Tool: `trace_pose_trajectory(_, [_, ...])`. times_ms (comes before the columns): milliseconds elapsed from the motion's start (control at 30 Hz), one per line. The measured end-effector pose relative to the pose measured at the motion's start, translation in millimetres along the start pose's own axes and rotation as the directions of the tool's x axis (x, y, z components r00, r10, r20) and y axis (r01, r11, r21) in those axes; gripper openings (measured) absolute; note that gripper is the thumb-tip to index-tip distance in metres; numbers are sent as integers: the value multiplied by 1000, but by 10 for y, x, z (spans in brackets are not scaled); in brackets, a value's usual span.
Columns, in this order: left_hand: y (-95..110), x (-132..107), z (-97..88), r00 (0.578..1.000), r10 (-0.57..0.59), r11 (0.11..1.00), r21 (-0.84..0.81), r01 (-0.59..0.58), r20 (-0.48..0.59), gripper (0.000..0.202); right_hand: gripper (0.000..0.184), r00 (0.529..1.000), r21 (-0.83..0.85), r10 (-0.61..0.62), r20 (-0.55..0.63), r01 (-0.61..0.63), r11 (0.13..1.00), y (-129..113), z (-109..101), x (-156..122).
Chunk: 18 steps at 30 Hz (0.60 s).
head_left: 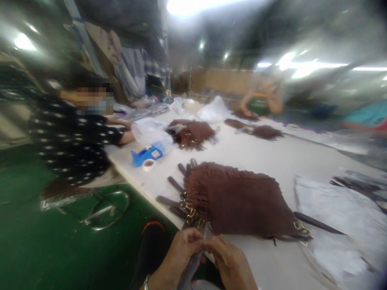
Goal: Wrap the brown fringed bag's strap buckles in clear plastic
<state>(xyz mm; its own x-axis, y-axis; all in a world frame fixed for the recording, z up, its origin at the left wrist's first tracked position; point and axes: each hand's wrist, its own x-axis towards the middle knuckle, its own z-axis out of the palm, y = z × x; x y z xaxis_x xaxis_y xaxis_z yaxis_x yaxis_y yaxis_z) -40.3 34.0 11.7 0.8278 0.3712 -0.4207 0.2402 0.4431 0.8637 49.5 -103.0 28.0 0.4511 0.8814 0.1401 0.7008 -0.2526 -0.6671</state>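
Observation:
My left hand (pixel 184 250) and my right hand (pixel 227 257) meet at the table's near edge, their fingertips pinched close together. Between them is a piece of thin clear plastic (pixel 191 269), which looks like a bag and hangs down towards my lap. Both hands are closed on it, though the fingers cover part of it. Just beyond lies a stack of brown fringed suede bags (pixel 244 201) with gold metal clasps (pixel 191 211) and dark straps (pixel 171 201) sticking out to the left.
A blue tape dispenser (pixel 148 154) and a tape roll (pixel 148 165) lie on the white table (pixel 254 155). More brown fringed pieces (pixel 193 133) lie farther back. White plastic sheets (pixel 329 209) are at right. A co-worker in a dotted top (pixel 75 141) sits left; others sit beyond.

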Motion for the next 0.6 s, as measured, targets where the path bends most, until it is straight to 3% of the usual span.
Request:
trace_pose_trajectory(300, [67,-9,-5,998,59,998,-30,-58,24,31,36,995,-234,-65,-71,46,971,117,165,13])
trace_pose_trajectory(600, [-16,-17,-96,994,82,996,-32,-80,66,13,37,991,-332,-66,-119,23,943,17,125,53])
